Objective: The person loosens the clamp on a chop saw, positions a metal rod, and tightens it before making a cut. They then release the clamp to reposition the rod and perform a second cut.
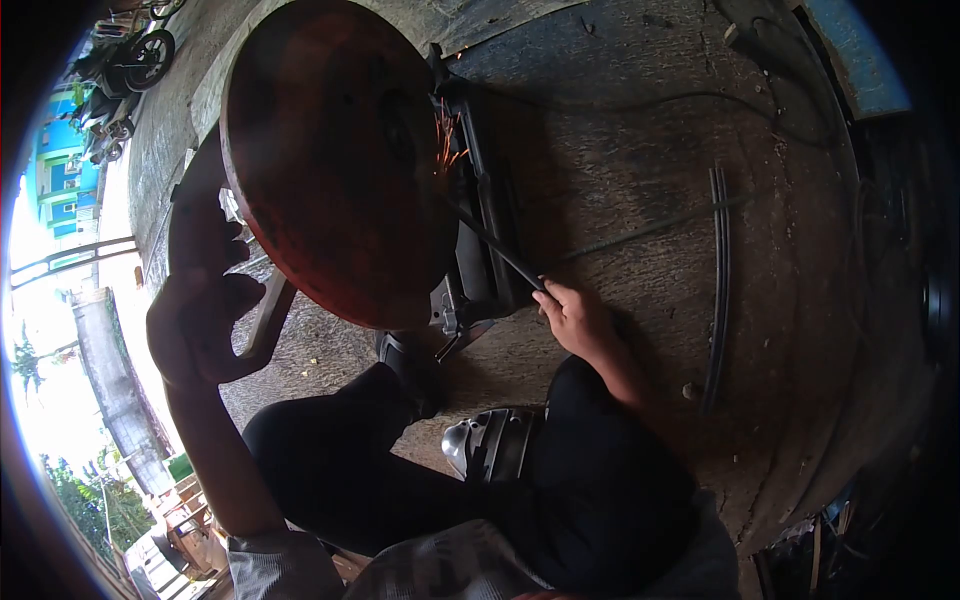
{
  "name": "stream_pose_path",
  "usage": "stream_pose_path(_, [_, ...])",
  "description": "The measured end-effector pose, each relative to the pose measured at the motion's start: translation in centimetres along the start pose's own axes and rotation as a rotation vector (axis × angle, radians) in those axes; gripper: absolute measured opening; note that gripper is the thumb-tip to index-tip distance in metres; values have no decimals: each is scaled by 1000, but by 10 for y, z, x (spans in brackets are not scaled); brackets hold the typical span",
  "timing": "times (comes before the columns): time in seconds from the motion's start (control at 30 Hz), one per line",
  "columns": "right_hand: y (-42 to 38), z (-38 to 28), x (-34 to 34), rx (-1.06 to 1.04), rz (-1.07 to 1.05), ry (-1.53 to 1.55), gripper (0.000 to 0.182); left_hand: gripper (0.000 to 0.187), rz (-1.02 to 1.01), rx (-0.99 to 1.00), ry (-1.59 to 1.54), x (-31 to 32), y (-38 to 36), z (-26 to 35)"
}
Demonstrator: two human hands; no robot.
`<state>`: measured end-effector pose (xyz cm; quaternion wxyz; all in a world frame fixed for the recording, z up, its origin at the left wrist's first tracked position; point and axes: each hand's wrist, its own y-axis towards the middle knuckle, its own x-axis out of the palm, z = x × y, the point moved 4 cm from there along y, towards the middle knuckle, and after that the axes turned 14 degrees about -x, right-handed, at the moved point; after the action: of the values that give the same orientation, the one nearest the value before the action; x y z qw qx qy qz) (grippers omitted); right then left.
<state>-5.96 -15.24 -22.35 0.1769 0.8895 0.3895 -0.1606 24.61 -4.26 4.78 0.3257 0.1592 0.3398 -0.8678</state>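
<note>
A large reddish-brown disc (pixel 330 170), apparently the wheel of a cut-off saw, fills the upper left middle, tilted close to the camera. My left hand (pixel 200 320), in deep shadow, is curled round the saw's handle (pixel 265 325) at the disc's lower left. In my right hand (pixel 575 318), closed near its lower end, is a dark metal rod (pixel 500 250). The rod slants up to the saw's dark base (pixel 485 190), where its far end is hidden behind the disc's edge. Orange sparks (pixel 448 145) fly just above that point.
Several thin metal bars (pixel 718 290) lie on the rough floor at the right. A cable (pixel 690 97) curves behind the saw. Between my bent legs sits a silver-and-black object (pixel 490 445). Parked motorcycles (pixel 130 70) stand at the upper left.
</note>
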Motion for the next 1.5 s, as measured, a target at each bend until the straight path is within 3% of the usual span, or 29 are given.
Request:
stream_pose_path(0.03, [0,1,0,39,-35,38,24,50,-49,-48,-109,1,0,1])
stream_pose_path(0.17, [2,1,-1,130,-78,160,25,51,-14,-18,-13,1,-1,1])
stream_pose_path(0.27, [2,3,1,202,-119,285,28,50,-67,-51,-180,3,-2,2])
stream_pose_path(0.33, [2,4,2,243,-24,402,30,49,-42,-56,-23,1,0,1])
stream_pose_path(0.47, [-2,9,6,280,-50,420,30,48,0,-52,63,-3,0,0])
stream_pose_path(0.53, [-3,12,9,256,-104,442,31,48,-72,-76,-188,0,-1,0])
stream_pose_path(0.67, [-2,10,7,242,-132,412,33,48,-135,-111,-270,0,1,-2])
stream_pose_path(0.77, [-2,7,6,208,-94,355,34,47,-72,-109,-218,1,0,-1])
stream_pose_path(0.87, [-1,6,4,209,-85,271,33,47,21,-12,53,1,-1,1])
stream_pose_path(0.93, [0,7,4,157,-61,209,31,47,-76,-106,-257,5,-2,2])
stream_pose_path(0.97, [-1,9,5,157,-62,208,31,47,-76,-106,-257,5,-3,2])
stream_pose_path(1.23, [1,3,2,76,-17,25,28,46,137,56,231,5,0,-2])
stream_pose_path(1.37, [-1,4,2,42,-12,10,29,46,88,76,223,1,2,-4])
stream_pose_path(1.5, [-2,4,3,120,-54,121,30,46,-31,-20,-106,2,0,-3])
